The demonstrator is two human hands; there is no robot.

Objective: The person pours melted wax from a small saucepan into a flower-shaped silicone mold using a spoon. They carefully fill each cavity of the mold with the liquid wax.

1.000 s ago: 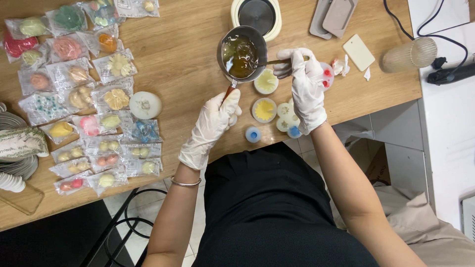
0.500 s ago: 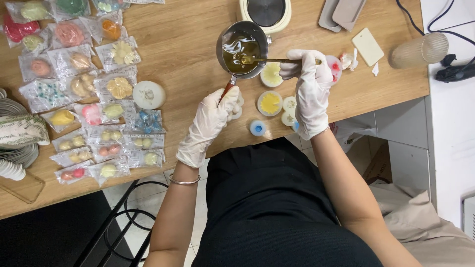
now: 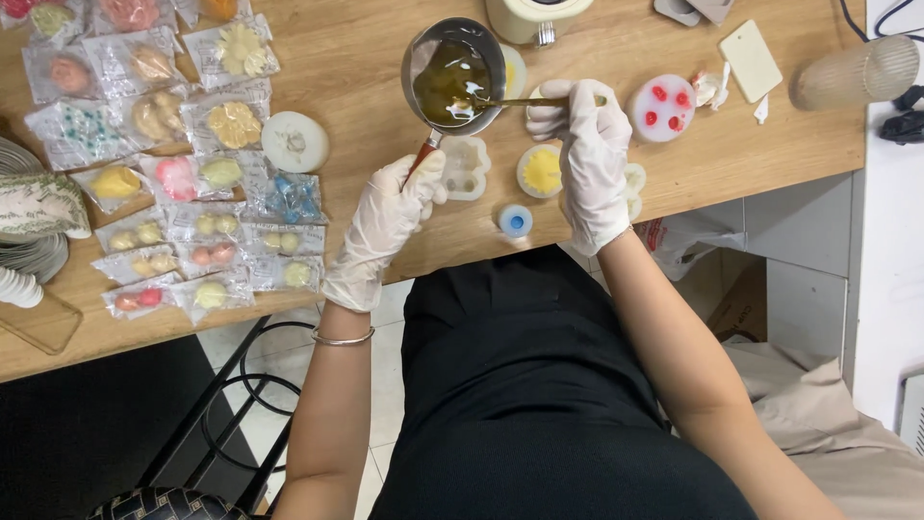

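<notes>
— Saucepan (image 3: 452, 75), small and metal, sits just beyond both hands over the wooden surface (image 3: 366, 87); where exactly is it held?

— By its reddish handle (image 3: 423, 154), which runs back toward the person. The left hand (image 3: 390, 217), in a thin white glove, is closed around the near end of that handle, so the pan's long axis points away from it, up and slightly right.

— And the other hand?

— The right hand (image 3: 589, 154), gloved too, is pinched shut on a slim gold-coloured spoon (image 3: 510, 101). The spoon lies almost level, reaching left from the fingers, its bowl dipped in the amber liquid (image 3: 445, 82), which looks glossy and thick, possibly melted wax, though the view is too small to be sure.

— What lies between them?

— A pale flower-shaped mould (image 3: 465, 169) beside the left hand, a round mould with yellow filling (image 3: 541, 171) under the right, a small blue-filled cup (image 3: 515, 221) nearer the edge.

— Further off?

— A round pink mould with red spots (image 3: 660, 108) to the right, and clear bags of coloured shapes (image 3: 207, 183) spread to the left.
</notes>
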